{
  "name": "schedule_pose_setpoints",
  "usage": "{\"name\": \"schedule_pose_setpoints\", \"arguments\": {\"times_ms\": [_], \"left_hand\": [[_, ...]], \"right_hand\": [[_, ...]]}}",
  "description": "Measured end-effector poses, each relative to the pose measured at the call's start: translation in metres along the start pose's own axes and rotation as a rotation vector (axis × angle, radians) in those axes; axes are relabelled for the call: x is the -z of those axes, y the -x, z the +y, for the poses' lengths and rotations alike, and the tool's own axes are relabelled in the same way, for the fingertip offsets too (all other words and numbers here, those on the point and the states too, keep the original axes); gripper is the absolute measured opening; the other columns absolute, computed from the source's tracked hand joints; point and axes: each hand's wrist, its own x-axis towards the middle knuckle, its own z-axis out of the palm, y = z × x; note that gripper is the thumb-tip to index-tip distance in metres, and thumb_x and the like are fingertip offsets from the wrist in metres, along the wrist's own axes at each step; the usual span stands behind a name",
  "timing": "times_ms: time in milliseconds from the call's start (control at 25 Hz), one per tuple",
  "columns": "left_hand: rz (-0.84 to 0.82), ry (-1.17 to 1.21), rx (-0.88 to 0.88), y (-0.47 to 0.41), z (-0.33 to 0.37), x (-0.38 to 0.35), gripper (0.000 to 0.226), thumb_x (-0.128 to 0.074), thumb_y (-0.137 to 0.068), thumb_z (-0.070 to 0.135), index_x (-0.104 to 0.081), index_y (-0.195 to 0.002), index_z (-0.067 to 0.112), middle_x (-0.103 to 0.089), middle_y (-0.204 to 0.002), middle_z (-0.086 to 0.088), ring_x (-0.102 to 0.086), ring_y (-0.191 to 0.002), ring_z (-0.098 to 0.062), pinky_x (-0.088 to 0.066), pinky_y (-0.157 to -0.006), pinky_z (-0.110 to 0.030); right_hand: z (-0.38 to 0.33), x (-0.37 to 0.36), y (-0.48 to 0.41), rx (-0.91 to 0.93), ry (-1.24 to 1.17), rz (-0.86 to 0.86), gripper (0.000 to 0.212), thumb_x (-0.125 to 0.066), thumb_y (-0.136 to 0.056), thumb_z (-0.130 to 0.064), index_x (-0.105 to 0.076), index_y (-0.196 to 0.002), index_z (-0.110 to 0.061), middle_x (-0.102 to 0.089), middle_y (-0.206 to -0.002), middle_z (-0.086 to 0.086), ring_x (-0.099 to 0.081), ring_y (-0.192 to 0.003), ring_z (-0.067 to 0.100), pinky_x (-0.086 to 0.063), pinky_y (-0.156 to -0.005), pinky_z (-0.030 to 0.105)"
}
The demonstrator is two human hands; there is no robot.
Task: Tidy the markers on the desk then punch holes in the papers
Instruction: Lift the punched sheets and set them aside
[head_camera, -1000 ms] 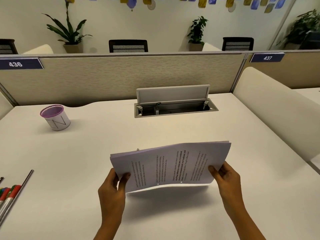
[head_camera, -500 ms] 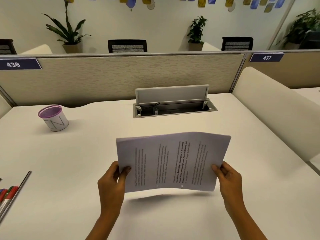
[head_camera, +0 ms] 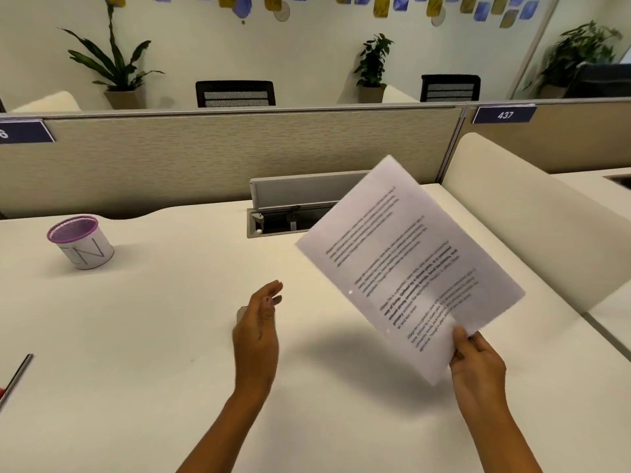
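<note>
A stack of printed papers (head_camera: pixel 406 264) is held up over the right half of the desk, tilted with its top corner toward the back. Two small punched holes show near its lower left edge. My right hand (head_camera: pixel 476 363) pinches the stack's bottom corner. My left hand (head_camera: pixel 257 331) hovers over the desk's middle, fingers loosely curled and apart, holding nothing. A small grey object (head_camera: pixel 241 314) peeks out just behind it; I cannot tell what it is. At the far left edge the rim of a metal tray (head_camera: pixel 18 375) shows with a bit of red marker (head_camera: pixel 1 392).
A white pen cup with a purple mesh rim (head_camera: pixel 80 242) stands at the back left. An open cable hatch (head_camera: pixel 290 213) is set into the desk at the back centre. A beige partition (head_camera: pixel 239 158) runs behind, and a cream side divider (head_camera: pixel 532 213) is on the right.
My left hand has let go of the papers and dropped toward the desk. My right hand has swung the stack up and to the right, turning it upright.
</note>
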Motion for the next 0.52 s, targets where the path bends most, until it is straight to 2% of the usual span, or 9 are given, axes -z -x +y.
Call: {"name": "schedule_pose_setpoints", "arguments": {"times_ms": [120, 200, 240, 360, 520], "left_hand": [[-0.166, -0.125, 0.028, 0.006, -0.011, -0.033, 0.036, -0.036, -0.1, 0.029, -0.051, -0.132, 0.024, -0.055, -0.133, 0.01, -0.049, -0.126, -0.007, -0.037, -0.107, -0.023], [-0.307, -0.265, 0.043, 0.009, -0.025, -0.052, 0.044, -0.035, -0.1, 0.035, -0.038, -0.142, 0.024, -0.041, -0.146, 0.01, -0.034, -0.137, -0.005, -0.024, -0.115, -0.025], [-0.375, -0.346, 0.036, 0.01, -0.034, -0.059, 0.048, -0.035, -0.1, 0.037, -0.031, -0.146, 0.023, -0.032, -0.152, 0.009, -0.026, -0.141, -0.005, -0.016, -0.118, -0.027], [-0.532, -0.581, -0.007, 0.011, -0.059, -0.075, 0.06, -0.033, -0.1, 0.04, -0.011, -0.151, 0.019, -0.007, -0.16, 0.006, -0.002, -0.147, -0.007, 0.005, -0.12, -0.028], [-0.568, -0.883, -0.114, 0.016, -0.082, -0.079, 0.066, -0.027, -0.099, 0.045, -0.001, -0.152, 0.016, 0.006, -0.16, 0.005, 0.009, -0.146, -0.007, 0.011, -0.119, -0.03]], "right_hand": [[-0.003, 0.006, -0.008, -0.071, -0.129, 0.086, 0.024, -0.056, -0.093, -0.017, -0.061, -0.116, -0.014, -0.067, -0.108, 0.0, -0.064, -0.098, 0.019, -0.049, -0.095, 0.042], [-0.007, 0.006, -0.017, -0.083, -0.191, 0.163, 0.01, -0.056, -0.093, -0.012, -0.064, -0.097, -0.012, -0.066, -0.1, 0.001, -0.063, -0.094, 0.016, -0.045, -0.1, 0.041], [-0.009, 0.005, -0.022, -0.08, -0.213, 0.202, 0.009, -0.056, -0.093, -0.01, -0.063, -0.089, -0.012, -0.065, -0.095, 0.001, -0.062, -0.091, 0.015, -0.045, -0.101, 0.042], [-0.011, 0.002, -0.043, -0.073, -0.238, 0.307, 0.011, -0.058, -0.091, -0.006, -0.061, -0.083, -0.011, -0.063, -0.09, 0.001, -0.061, -0.086, 0.014, -0.045, -0.102, 0.04], [-0.01, -0.006, -0.071, -0.078, -0.194, 0.43, 0.006, -0.059, -0.09, -0.003, -0.061, -0.093, -0.008, -0.062, -0.088, -0.002, -0.06, -0.077, 0.011, -0.05, -0.093, 0.033]]}}
